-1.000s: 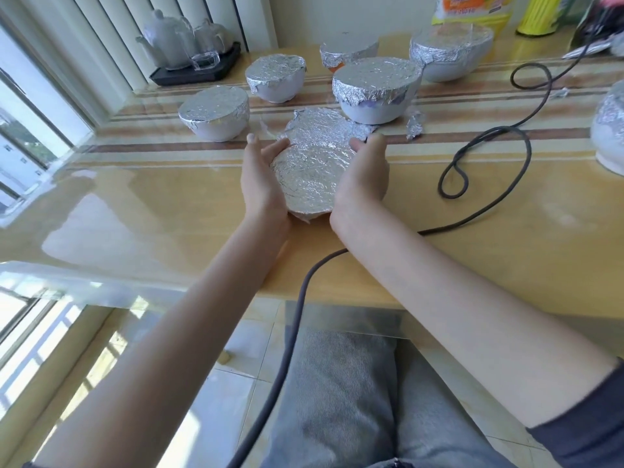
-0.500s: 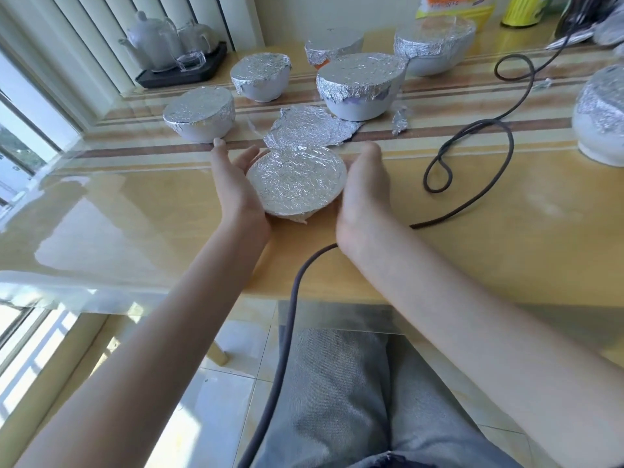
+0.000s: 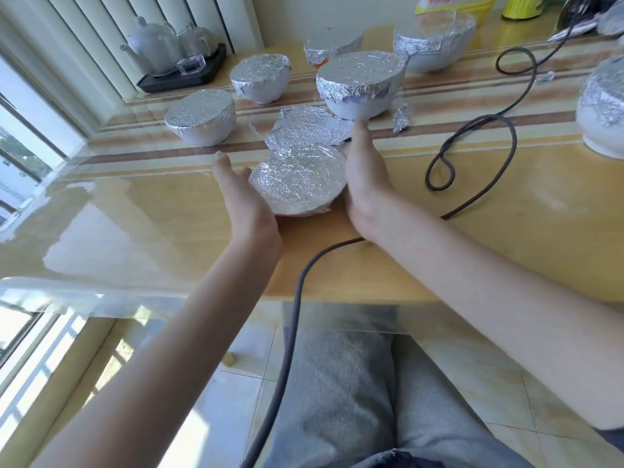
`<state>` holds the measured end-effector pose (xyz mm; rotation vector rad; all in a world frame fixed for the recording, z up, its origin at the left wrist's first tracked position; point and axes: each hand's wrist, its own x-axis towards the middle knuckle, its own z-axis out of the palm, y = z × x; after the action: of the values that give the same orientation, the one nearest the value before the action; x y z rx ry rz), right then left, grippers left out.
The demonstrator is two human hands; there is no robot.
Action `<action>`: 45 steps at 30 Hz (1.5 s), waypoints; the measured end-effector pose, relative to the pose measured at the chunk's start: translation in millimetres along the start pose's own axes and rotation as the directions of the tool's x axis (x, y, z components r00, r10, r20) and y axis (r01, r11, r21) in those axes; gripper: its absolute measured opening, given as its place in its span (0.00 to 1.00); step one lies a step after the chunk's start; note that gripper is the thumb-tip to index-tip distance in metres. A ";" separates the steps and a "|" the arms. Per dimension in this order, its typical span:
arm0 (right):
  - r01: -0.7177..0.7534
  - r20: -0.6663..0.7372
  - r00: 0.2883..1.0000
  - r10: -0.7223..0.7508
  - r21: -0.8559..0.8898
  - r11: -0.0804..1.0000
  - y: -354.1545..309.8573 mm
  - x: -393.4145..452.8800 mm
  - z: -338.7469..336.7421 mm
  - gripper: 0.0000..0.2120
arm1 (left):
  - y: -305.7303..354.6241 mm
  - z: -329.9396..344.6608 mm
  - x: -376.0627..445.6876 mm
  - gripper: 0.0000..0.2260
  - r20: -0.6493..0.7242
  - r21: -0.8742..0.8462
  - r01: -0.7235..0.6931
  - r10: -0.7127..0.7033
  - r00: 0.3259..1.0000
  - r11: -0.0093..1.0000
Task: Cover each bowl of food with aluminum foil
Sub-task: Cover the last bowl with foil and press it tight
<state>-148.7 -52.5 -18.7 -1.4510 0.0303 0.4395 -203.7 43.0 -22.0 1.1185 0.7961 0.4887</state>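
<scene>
Foil-covered bowl point(image 3: 299, 179) sits on surface point(image 3: 506, 211) near its front edge, left hand point(image 3: 241, 194) and right hand point(image 3: 366, 173) flat-fingered against its sides; foil likely thin, tear-prone, so press at rim.

— What is filling the upper left of the frame?

— White vertical blinds point(image 3: 101, 38) are hanging there, and a window point(image 3: 20, 163) beside them is letting in strong daylight.

— And the surface?

— The yellow-wood surface point(image 3: 506, 231) is lying under a glass sheet, which is reflecting glare along the left side; brown stripes are running across its far part.

— Anything below?

— Pale floor tiles point(image 3: 236, 400) are showing through the lower middle, with sunlight falling on them at lower left. A cream wall point(image 3: 337, 11) is standing at top centre.
</scene>
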 end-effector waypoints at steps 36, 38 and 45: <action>0.629 0.154 0.738 -0.657 -0.511 0.586 24.4 -19.8 -44.5 0.06 | 62.8 18.5 32.8 0.47 0.779 0.512 -0.849 -0.344 0.524 -0.131; 0.597 0.148 0.778 -0.610 -0.476 0.646 21.9 -16.1 -45.9 0.07 | 62.5 17.6 31.8 0.46 0.777 0.517 -0.847 -0.348 0.525 -0.123; 0.466 0.241 0.884 -0.401 -0.384 0.797 3.1 -1.8 -53.0 0.13 | 61.1 19.8 28.9 0.47 0.764 0.510 -0.847 -0.373 0.527 -0.152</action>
<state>-138.5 -103.8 -28.2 -1.7962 -0.5490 0.1709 -167.7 74.6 29.6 2.8697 -0.2880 -0.5594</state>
